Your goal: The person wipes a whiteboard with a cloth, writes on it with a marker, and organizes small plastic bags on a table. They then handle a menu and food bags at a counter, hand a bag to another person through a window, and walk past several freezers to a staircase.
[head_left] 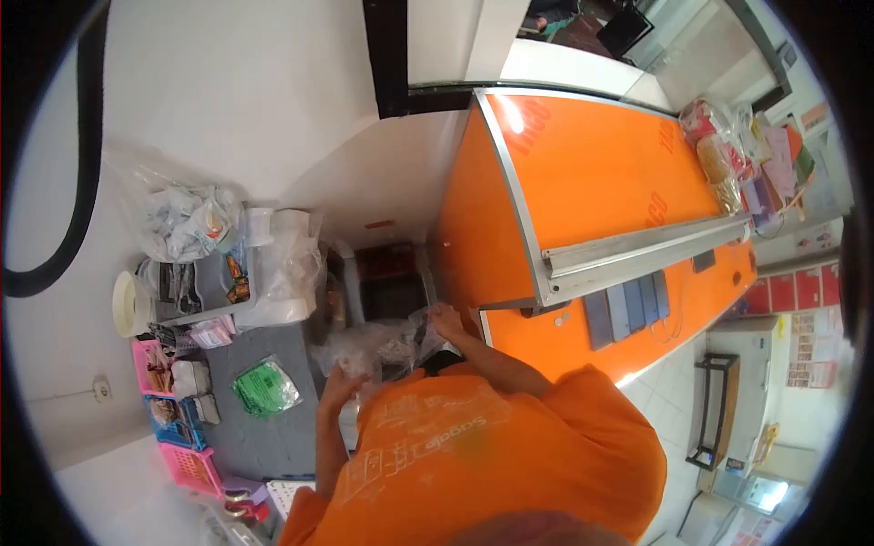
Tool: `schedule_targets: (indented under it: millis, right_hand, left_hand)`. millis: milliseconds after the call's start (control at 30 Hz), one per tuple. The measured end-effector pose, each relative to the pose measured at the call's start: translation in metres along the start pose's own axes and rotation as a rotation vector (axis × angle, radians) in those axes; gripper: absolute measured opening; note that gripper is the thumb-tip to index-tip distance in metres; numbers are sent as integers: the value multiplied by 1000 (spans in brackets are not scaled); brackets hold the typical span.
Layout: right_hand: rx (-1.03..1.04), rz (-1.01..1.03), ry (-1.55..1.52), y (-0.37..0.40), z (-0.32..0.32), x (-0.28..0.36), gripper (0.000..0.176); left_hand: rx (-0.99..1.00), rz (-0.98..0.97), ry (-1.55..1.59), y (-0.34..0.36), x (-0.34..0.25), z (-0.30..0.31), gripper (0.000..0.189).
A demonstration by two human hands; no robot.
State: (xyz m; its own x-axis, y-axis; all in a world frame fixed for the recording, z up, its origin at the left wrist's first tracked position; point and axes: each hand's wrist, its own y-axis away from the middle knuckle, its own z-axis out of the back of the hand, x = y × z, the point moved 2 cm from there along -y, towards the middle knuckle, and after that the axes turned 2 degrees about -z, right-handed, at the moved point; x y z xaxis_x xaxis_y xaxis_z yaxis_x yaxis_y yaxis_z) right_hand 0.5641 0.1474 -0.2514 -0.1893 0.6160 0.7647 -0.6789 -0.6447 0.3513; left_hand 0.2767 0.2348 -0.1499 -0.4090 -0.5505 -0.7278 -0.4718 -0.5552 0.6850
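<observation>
A crumpled clear plastic bag (378,344) stretches between both hands in front of the orange shirt. My left hand (342,386) is closed on its near left side. At its right end, my right hand (444,321) pinches the film with the fingers together. Whether anything lies inside the bag cannot be made out. Below and beyond the bag is a dark recess (391,291) between the grey table and the orange counter. On the grey table (259,350), left of my left hand, lies a green packet (266,387) in clear plastic.
A large orange counter (592,164) with a metal rail (637,247) stands close on the right. A grey tray (214,282), a tape roll (133,303), a pink basket (189,467) and a blue basket (177,423) line the left side. Stuffed plastic bags (187,218) sit behind them.
</observation>
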Motion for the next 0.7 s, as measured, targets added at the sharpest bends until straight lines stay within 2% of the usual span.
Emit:
schedule_targets:
  millis: [67,133,200,233,267,333,367,400,433,467,500,567,600,667,700]
  right_hand:
    - [373,-6,132,-19,-15,-3,30]
    - [64,133,76,-18,2,79,30]
    - [-173,399,-164,11,56,190,27]
    - [-179,399,-154,20,71,204,27]
    - [-258,757,-308,35,90,214,23]
    - [-332,1124,-459,45,88,213,21]
    - [-309,1002,-219,37,65,170,21]
    - [-185,697,118,29,30,101,22]
    - [107,305,482,23,-5,25,23]
    - [408,48,655,34,-26,-35,24]
    - [551,-69,690,54,-36,-66,25]
    - [534,-134,645,77,-45,-71,27]
    - [508,-147,621,78,-41,-69,27]
    - [483,-143,569,76,-31,-53,29]
    - [281,310,539,72,-33,-71,30]
  left_hand:
    - [-208,-390,-423,-31,37,18,44]
    - [-616,-452,-769,-57,22,47,45]
    - [-994,-735,-530,10,-92,35,39]
    - [-987,-736,-521,0,-70,47,39]
    - [-1216,-997,-369,-6,-30,66,33]
    - [-1250,-1357,-412,0,-22,60,25]
    - [-939,-1071,-694,-13,-13,49,24]
    - [-604,-800,-976,-25,0,36,24]
    - [-133,-136,-1194,-69,76,34,25]
    - [50,-282,-1035,-93,197,60,41]
    - [103,-309,-1105,-72,218,51,41]
    - [140,-334,-1167,-56,194,22,45]
    - [-41,-111,-828,-41,159,20,46]
    - [-421,-118,-495,-29,167,28,43]
    - [-489,-303,-477,-38,171,33,38]
